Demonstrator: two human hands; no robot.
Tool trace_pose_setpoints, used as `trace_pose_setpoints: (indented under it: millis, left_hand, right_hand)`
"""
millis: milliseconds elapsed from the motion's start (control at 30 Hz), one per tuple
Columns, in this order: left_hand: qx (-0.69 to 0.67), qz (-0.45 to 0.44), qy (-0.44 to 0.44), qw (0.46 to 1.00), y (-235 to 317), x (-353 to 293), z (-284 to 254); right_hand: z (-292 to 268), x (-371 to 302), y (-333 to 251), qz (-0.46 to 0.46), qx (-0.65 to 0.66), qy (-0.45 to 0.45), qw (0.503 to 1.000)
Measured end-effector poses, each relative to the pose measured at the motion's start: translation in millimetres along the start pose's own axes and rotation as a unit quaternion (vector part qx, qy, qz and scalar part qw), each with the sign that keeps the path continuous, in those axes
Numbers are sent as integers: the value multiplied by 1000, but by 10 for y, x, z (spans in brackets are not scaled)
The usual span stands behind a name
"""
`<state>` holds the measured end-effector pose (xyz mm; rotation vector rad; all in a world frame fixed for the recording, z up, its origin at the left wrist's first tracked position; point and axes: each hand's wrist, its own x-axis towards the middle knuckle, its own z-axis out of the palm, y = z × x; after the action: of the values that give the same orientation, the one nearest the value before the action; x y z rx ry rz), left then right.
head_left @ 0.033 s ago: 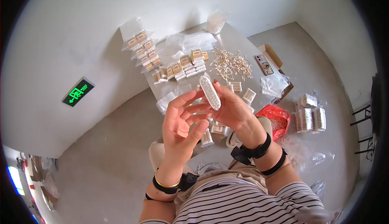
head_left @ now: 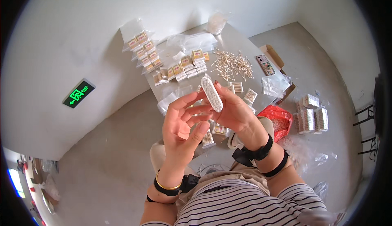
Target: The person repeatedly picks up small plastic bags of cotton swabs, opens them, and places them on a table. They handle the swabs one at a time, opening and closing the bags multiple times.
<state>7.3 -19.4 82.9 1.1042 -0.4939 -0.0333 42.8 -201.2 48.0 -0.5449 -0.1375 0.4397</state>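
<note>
Two bare hands of yours are raised over the grey table [head_left: 241, 42], and between them is one white oblong pack of cotton swabs [head_left: 212, 94], tilted, with its round cotton tips turned up to the camera. Your right hand [head_left: 237, 112] holds this pack at its right side, thumb near the upper end; the other fingers are partly hidden behind it, so the full grip is hard to see. Your left hand [head_left: 179, 134] is loosely open, fingers bent and thumb well apart from the pack. Its fingertips come to the left side of the pack, but whether they press on it, I cannot tell.

Under your hands lie some swab bundles, partly covered; one clear pack with a yellow label [head_left: 221, 130] shows only in part below your wrists. Beyond the hands there is a row of yellow-labelled swab packs [head_left: 188, 64], and to its right a loose heap of wooden swabs [head_left: 232, 64], overlapping too much for counting. A patterned phone [head_left: 265, 65] lies near the right edge. The brown cardboard box [head_left: 272, 56] is cut off from view by the table. A red plastic bag [head_left: 281, 119] sits beside your right forearm, its contents unclear.
</note>
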Motion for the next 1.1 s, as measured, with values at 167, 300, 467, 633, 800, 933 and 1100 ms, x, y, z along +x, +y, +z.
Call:
trace_pose_setpoints:
  millis: [167, 300, 467, 633, 800, 933, 1100]
  left_hand:
    - [13, 25, -16, 999, 88, -67, 86]
    - [14, 33, -26, 999, 115, -80, 114]
    - [44, 27, -4, 999, 95, -51, 105]
    - [302, 181, 50, 935, -268, 67, -101]
    - [613, 127, -4, 779, -1073, 43, -368]
    - [605, 73, 24, 793, -1599, 71, -588]
    - [386, -157, 175, 892, -1974, 455, -890]
  right_hand:
    - [196, -138, 5, 1, 8, 36, 999]
    - [48, -156, 45, 0, 60, -30, 998]
    - [96, -135, 9, -6, 32, -32, 999]
    - [-190, 44, 25, -68, -185, 136, 971]
    - [-653, 163, 267, -140, -391, 289, 862]
    - [-1014, 321, 470, -134, -414, 300, 849]
    - [-1127, 456, 289, -94, -386, 275, 876]
